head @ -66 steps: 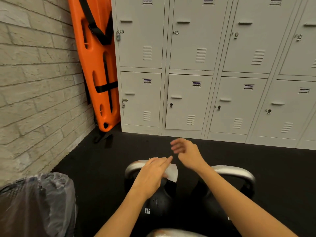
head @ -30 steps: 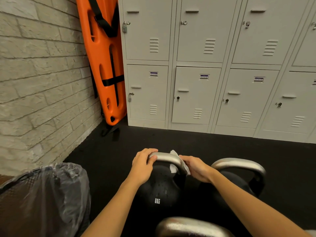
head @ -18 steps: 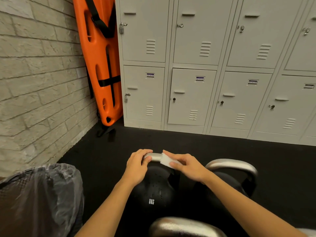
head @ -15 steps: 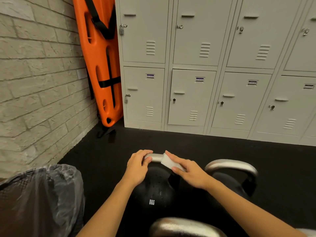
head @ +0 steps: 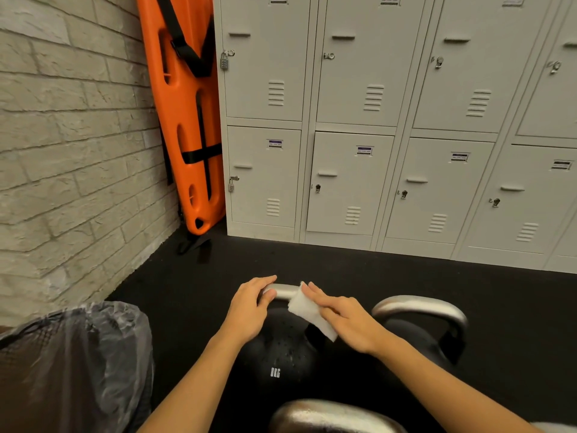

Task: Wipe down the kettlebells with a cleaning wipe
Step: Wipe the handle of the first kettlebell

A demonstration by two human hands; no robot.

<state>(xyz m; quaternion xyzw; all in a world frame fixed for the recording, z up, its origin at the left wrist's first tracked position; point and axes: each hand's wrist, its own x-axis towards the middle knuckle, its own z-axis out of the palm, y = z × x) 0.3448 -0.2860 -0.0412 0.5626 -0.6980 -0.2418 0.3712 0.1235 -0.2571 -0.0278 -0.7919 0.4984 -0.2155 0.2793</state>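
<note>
The left hand [head: 249, 310] curled round the smooth steel handle [head: 282, 291] of the round black kettlebell [head: 285, 354] (droplets beaded on it) on the dark floor. The right hand [head: 349, 323], fingers straight, pressed the white fibrous wipe [head: 307, 310] against that handle's right bend.

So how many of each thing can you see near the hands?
Kettlebells: 3, the 8KG one, one at right, one at the bottom edge
Wipes: 1
Lined bins: 1
Orange boards: 1
Total: 6
</note>
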